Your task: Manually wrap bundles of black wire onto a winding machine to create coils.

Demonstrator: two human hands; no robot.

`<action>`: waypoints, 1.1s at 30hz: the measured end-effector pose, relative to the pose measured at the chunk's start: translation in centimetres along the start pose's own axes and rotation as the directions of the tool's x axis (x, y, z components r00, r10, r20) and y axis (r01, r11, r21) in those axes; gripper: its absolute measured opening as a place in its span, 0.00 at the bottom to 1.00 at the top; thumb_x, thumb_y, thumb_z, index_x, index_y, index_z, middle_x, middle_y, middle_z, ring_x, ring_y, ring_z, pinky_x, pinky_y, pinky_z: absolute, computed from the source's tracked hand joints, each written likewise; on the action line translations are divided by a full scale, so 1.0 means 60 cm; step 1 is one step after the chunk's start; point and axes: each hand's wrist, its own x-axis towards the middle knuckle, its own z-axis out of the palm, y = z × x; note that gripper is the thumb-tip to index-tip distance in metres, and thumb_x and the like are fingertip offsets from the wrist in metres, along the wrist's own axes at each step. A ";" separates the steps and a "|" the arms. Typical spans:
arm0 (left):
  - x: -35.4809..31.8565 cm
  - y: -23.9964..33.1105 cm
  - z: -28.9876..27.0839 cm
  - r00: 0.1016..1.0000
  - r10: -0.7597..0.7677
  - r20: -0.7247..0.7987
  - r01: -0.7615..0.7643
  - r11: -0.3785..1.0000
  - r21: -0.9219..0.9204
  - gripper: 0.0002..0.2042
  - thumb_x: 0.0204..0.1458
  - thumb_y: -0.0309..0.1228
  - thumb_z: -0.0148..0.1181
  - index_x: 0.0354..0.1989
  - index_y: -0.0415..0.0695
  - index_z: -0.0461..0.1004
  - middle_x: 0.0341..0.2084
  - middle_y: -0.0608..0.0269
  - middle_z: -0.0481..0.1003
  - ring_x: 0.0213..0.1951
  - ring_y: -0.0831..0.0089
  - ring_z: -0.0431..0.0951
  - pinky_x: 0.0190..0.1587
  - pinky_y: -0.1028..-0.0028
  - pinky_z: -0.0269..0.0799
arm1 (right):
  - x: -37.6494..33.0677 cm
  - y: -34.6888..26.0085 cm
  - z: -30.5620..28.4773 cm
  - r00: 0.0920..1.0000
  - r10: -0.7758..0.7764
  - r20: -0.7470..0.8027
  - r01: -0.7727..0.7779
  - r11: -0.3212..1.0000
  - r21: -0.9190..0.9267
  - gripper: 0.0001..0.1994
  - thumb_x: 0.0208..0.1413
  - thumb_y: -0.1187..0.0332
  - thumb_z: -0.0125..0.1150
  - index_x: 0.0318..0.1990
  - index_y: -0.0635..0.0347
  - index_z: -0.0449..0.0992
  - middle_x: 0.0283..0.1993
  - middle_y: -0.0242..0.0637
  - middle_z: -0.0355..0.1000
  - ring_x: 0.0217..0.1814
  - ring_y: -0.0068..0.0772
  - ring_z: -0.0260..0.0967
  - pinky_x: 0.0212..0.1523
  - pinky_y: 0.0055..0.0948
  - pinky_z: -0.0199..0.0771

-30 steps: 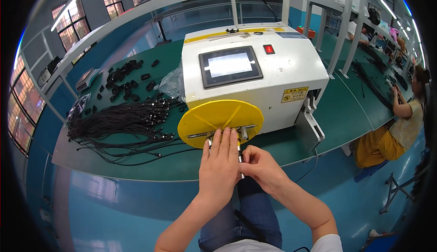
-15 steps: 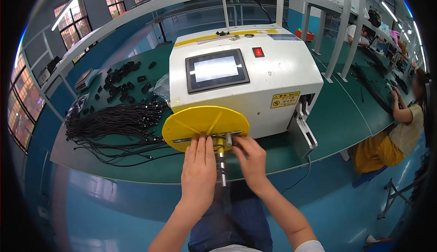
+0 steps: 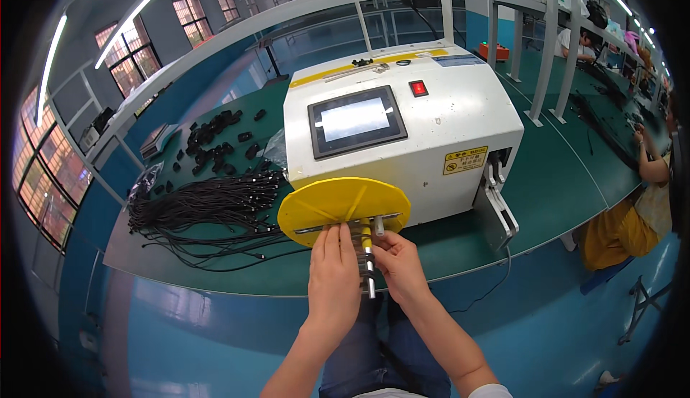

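Observation:
A yellow disc is mounted on the front of a white winding machine. A metal bar crosses its face, and a short silver peg and a longer rod stick out from it. Something black, apparently cable, loops round the long rod. My left hand has its fingers stretched out side by side, tips against the disc's lower part, left of the rod. To the rod's right, my right hand has thumb and fingers pinched together just below the peg; what they hold is hidden.
A bundle of black cables lies on the green table at left, with several small black parts behind it. The machine carries a screen and a red switch. A co-worker sits at right.
The whole view has shifted, moving the machine right and slightly down. My right hand has gone from the peg to just below it, nearer the rod; my left stays at the disc.

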 end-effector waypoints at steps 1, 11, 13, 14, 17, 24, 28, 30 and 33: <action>0.000 0.001 -0.002 1.000 0.001 -0.002 -0.001 1.000 0.007 0.31 0.41 0.18 0.56 0.58 0.28 0.55 0.56 0.39 0.58 0.59 0.47 0.58 0.59 0.61 0.58 | 0.002 0.005 0.000 1.000 -0.002 0.005 0.002 1.000 0.005 0.08 0.51 0.79 0.56 0.39 0.69 0.74 0.37 0.36 0.74 0.38 0.22 0.71 0.40 0.22 0.72; -0.004 0.004 0.003 0.996 0.017 -0.082 -0.019 1.000 -0.023 0.33 0.33 0.14 0.58 0.55 0.28 0.58 0.48 0.42 0.63 0.53 0.48 0.62 0.55 0.62 0.63 | 0.007 0.038 -0.011 0.982 -0.184 -0.030 0.177 0.969 -0.174 0.05 0.50 0.79 0.58 0.36 0.69 0.76 0.32 0.34 0.75 0.33 0.19 0.71 0.37 0.18 0.71; -0.006 0.008 0.003 0.996 0.014 -0.084 -0.018 0.999 -0.048 0.33 0.31 0.13 0.60 0.54 0.28 0.59 0.47 0.43 0.64 0.51 0.48 0.63 0.53 0.62 0.64 | 0.002 0.037 -0.013 0.979 -0.198 -0.043 0.189 0.968 -0.163 0.05 0.50 0.79 0.58 0.36 0.69 0.76 0.32 0.34 0.75 0.33 0.19 0.71 0.37 0.17 0.70; -0.009 0.007 0.003 0.998 0.008 -0.070 -0.010 0.999 -0.039 0.31 0.34 0.14 0.57 0.54 0.29 0.59 0.47 0.44 0.64 0.51 0.49 0.63 0.54 0.62 0.63 | -0.007 0.034 -0.010 0.982 -0.186 -0.031 0.179 0.970 -0.164 0.06 0.51 0.78 0.58 0.36 0.69 0.76 0.33 0.34 0.75 0.34 0.18 0.71 0.38 0.17 0.70; -0.017 0.009 0.003 0.999 -0.006 -0.036 0.006 1.000 -0.020 0.27 0.40 0.17 0.53 0.54 0.29 0.60 0.47 0.46 0.64 0.51 0.51 0.63 0.54 0.62 0.63 | -0.029 0.024 -0.006 0.987 -0.160 -0.011 0.156 0.974 -0.166 0.06 0.51 0.78 0.58 0.37 0.69 0.76 0.33 0.34 0.75 0.34 0.18 0.71 0.38 0.17 0.70; -0.052 0.021 -0.006 0.991 0.082 -0.104 -0.066 0.986 0.155 0.20 0.43 0.21 0.53 0.49 0.35 0.66 0.40 0.55 0.69 0.46 0.60 0.67 0.51 0.63 0.64 | -0.081 0.024 -0.016 0.995 -0.097 0.006 0.096 0.970 -0.224 0.06 0.50 0.83 0.56 0.36 0.69 0.76 0.32 0.33 0.75 0.32 0.17 0.70 0.36 0.16 0.71; -0.061 0.012 -0.010 0.985 0.135 -0.106 -0.115 0.978 0.177 0.19 0.43 0.24 0.55 0.47 0.37 0.67 0.35 0.56 0.69 0.43 0.62 0.69 0.49 0.65 0.64 | -0.102 0.013 -0.013 0.995 -0.100 0.025 0.102 0.935 -0.339 0.06 0.49 0.83 0.57 0.35 0.69 0.76 0.31 0.32 0.75 0.32 0.17 0.70 0.36 0.16 0.71; -0.062 0.006 -0.013 0.983 0.158 -0.098 -0.141 0.977 0.158 0.19 0.43 0.24 0.55 0.47 0.37 0.68 0.35 0.56 0.69 0.43 0.62 0.70 0.48 0.65 0.64 | -0.110 0.008 -0.018 0.995 -0.085 0.054 0.100 0.906 -0.410 0.07 0.49 0.82 0.58 0.36 0.68 0.76 0.32 0.33 0.75 0.34 0.17 0.71 0.37 0.16 0.71; -0.076 0.004 -0.025 0.974 0.208 -0.085 -0.197 0.973 0.119 0.19 0.43 0.24 0.55 0.47 0.37 0.68 0.34 0.56 0.69 0.41 0.62 0.70 0.48 0.66 0.65 | -0.130 -0.008 -0.029 0.993 -0.052 0.109 0.103 0.834 -0.542 0.09 0.48 0.79 0.61 0.39 0.67 0.76 0.34 0.34 0.76 0.36 0.17 0.72 0.38 0.17 0.71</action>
